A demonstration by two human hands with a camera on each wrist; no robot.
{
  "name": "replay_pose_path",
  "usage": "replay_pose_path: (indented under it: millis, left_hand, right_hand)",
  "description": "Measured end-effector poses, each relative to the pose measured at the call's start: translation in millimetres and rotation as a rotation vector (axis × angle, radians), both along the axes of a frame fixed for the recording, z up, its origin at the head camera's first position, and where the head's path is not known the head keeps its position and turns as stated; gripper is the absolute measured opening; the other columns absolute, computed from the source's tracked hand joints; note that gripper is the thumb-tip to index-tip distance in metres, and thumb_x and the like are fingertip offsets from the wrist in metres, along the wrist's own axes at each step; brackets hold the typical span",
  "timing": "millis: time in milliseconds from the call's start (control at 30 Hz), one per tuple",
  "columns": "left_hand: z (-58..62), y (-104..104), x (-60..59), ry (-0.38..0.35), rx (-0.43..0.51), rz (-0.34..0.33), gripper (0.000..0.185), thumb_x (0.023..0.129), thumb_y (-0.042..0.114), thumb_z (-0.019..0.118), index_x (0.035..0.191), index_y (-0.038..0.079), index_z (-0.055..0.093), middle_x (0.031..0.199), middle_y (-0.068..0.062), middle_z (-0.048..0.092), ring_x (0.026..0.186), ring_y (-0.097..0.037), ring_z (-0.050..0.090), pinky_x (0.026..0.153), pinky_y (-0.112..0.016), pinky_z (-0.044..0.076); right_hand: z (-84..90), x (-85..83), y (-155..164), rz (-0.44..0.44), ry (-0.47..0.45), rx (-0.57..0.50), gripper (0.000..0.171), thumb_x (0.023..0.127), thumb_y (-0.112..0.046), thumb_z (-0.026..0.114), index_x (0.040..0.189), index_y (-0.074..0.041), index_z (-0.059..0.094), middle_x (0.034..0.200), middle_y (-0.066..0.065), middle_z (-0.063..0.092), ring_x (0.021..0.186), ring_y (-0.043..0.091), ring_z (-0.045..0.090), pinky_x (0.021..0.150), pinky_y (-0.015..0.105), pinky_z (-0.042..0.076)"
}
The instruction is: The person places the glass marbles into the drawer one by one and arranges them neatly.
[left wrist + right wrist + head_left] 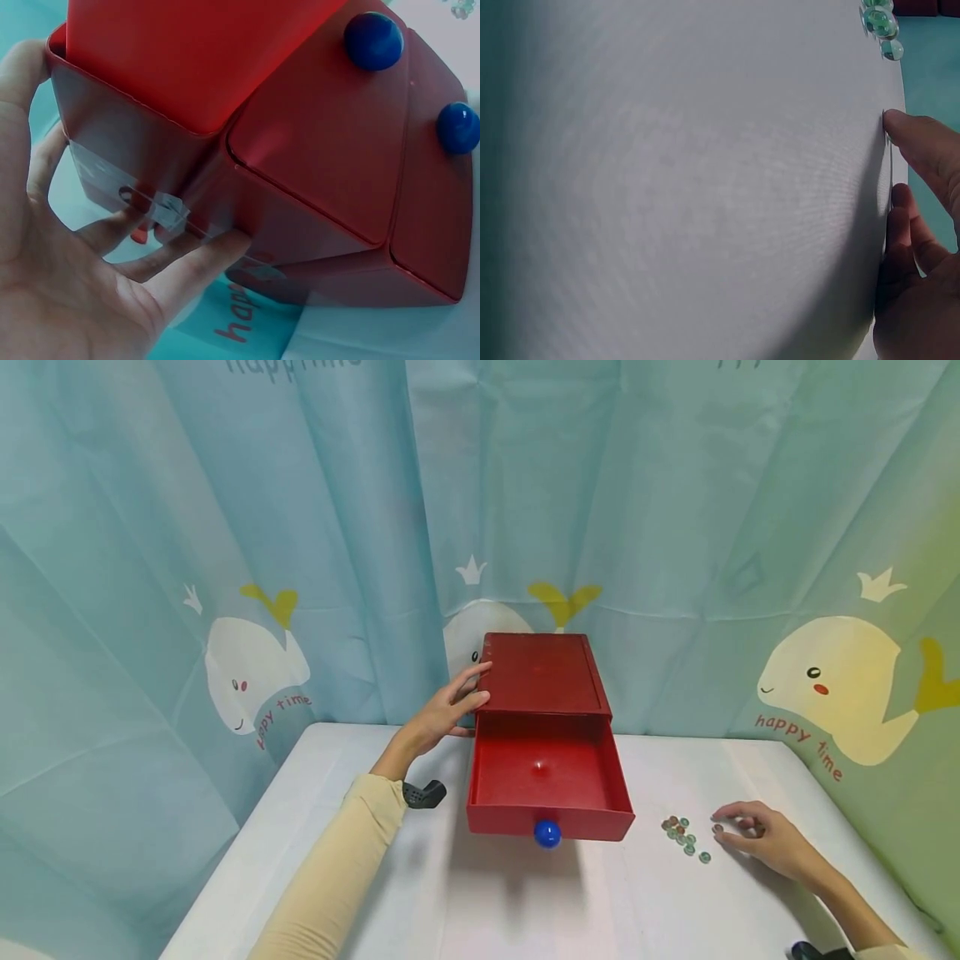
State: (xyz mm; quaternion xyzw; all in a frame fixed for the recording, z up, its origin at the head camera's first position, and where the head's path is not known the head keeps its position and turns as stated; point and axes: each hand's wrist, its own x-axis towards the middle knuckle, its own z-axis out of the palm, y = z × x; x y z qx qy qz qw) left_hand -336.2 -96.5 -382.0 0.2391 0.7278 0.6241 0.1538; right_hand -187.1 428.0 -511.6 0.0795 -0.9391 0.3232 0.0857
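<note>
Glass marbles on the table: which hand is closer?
Right: the right hand is just beside the marbles; the left hand is farther off, touching the red drawer unit's left side.

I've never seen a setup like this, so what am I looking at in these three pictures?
There's no robot here, just a person's two bare hands. The widest picture comes from a camera on the head, looking forward and down; the others come from a camera on each wrist. On the white table stands a red cabinet, its top drawer pulled out. The left hand touches the cabinet's side with spread fingers. To the cabinet's right lie small marbles. The right hand has its thumb and fingertips at another marble; whether it is gripped, I can't tell.
</note>
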Motion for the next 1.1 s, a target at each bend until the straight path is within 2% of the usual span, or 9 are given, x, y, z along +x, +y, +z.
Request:
replay_pose_path:
  millis: [367, 1100]
  left_hand:
    - [0.5, 0.1, 1.9, 0.010, 0.008, 0.004, 0.062, 0.102, 0.035, 0.057, 0.159, 0.039, 0.033, 0.164, -0.007, 0.029, 0.144, -0.034, 0.037, 0.098, -0.060, 0.052]
    - [-2.3, 0.2, 1.2, 0.007, 0.013, 0.025, 0.061, 0.101, 0.036, 0.058, 0.158, 0.041, 0.035, 0.163, -0.006, 0.031, 0.142, -0.034, 0.041, 0.096, -0.059, 0.054]
  right_hand:
    - [0.1, 1.2, -1.0, -0.017, 0.004, 0.014, 0.018, 0.080, -0.012, 0.086, 0.094, -0.017, 0.075, 0.099, -0.004, 0.065, 0.086, 0.000, 0.052, 0.072, 0.024, 0.042]
    - [-1.5, -0.8, -0.6, 0.009, 0.030, 0.026, 0.017, 0.080, -0.012, 0.085, 0.092, -0.019, 0.074, 0.099, -0.003, 0.064, 0.084, 0.001, 0.050, 0.070, 0.026, 0.041]
